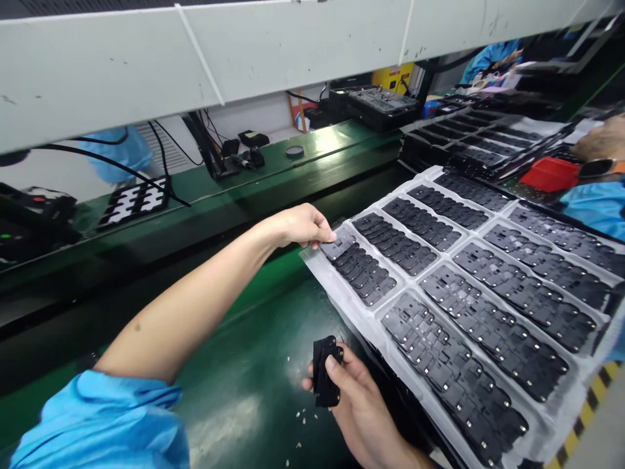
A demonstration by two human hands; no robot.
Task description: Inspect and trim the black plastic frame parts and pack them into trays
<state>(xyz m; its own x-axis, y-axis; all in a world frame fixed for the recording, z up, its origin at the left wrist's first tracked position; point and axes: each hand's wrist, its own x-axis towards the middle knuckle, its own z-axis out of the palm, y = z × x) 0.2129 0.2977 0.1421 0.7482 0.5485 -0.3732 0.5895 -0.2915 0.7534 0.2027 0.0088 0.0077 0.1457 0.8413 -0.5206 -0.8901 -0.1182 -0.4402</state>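
My left hand (308, 225) reaches over the corner of a translucent white blister tray (415, 283). Its thumb and fingers are pinched together at the edge of a flat black plastic part (340, 246) in the corner compartment; whether the part is lifted, I cannot tell. Rows of overlapping black parts (493, 332) with small brass-coloured spots fill the tray's compartments. Lower down, beside the tray's near edge, my right hand (364, 397) grips a few similar black plastic parts (325, 371) stacked together, thumb on top and fingers behind.
Small pale scraps (303, 420) lie on the green work surface (244, 378). Behind it runs a green ledge (322, 146). Another loaded tray (481, 137) and a red bin (551, 174) stand farther right, near a co-worker's arm (598, 195). A grey beam (293, 52) crosses overhead.
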